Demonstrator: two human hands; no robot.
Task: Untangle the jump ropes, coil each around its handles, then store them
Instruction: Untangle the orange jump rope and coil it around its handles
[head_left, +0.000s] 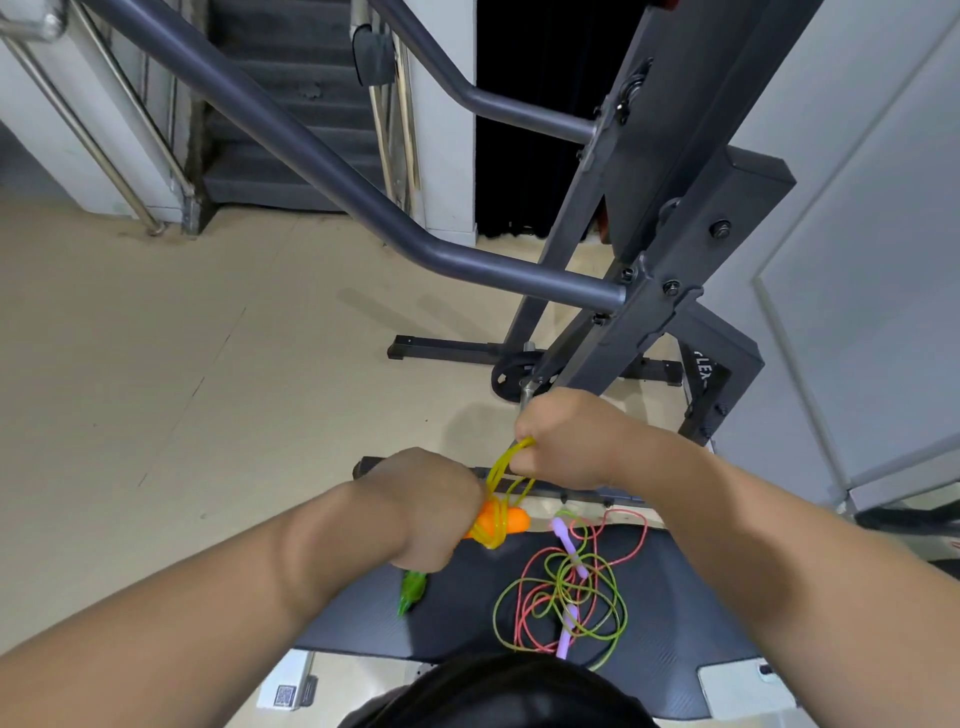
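Note:
My left hand (428, 506) grips a pair of orange carrot-shaped handles (511, 521) with green leafy ends (412, 592) sticking out below the fist. Yellow rope (501, 480) is wound several turns around the orange handles. My right hand (563, 436) pinches a bundle of yellow rope strands and holds them taut just above the handles. On the dark treadmill belt (457, 613) lies a loose tangle of a green rope (615, 605) and a pink rope (631, 551) with lilac handles (569, 626).
A grey treadmill frame with handrails (467, 265) rises ahead and to the right. A weight plate (511, 379) and a black floor bar lie beyond the belt. Beige floor spreads to the left, with stairs (291, 130) at the far end.

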